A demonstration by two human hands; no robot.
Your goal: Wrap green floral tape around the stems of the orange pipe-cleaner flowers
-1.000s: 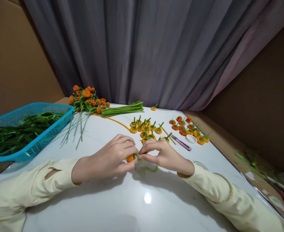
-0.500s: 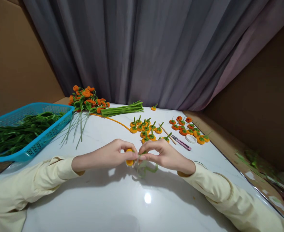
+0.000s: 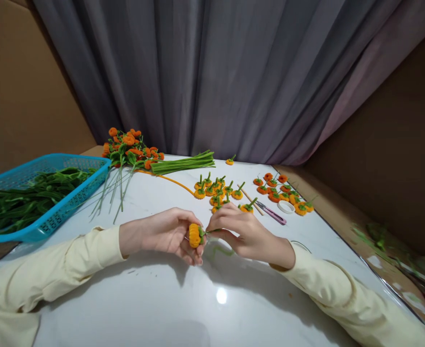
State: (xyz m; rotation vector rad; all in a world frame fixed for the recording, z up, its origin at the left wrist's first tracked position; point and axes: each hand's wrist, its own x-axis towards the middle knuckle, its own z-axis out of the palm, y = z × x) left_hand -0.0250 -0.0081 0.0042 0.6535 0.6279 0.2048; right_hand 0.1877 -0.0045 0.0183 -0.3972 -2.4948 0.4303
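My left hand (image 3: pixel 176 236) is turned palm up and keeps a yellow-orange chenille flower head (image 3: pixel 194 235) between its thumb and fingers. A green chenille base shows on the flower head's right side. My right hand (image 3: pixel 239 230) is closed in a pinch just right of it, on what looks like the thin stem coming out of the green base; the fingertips partly hide it. Below the right hand a pale green strip (image 3: pixel 224 249) lies curled on the table. Just beyond the hands stand several similar yellow flower heads (image 3: pixel 219 189) with green stems upright.
A blue basket (image 3: pixel 40 230) of green leaves stands at left. Behind lie orange flowers (image 3: pixel 130 144) and a bundle of green stems (image 3: pixel 183 163). To the right are purple-handled scissors (image 3: pixel 272 213), a white ring (image 3: pixel 285 207) and orange flower heads (image 3: pixel 270 185). A grey curtain (image 3: pixel 205 77) hangs behind.
My left hand has rolled palm up, turning the flower head so its green base shows. My right fingers have drawn slightly away from the left fingertips, and the pale strip has dropped lower.
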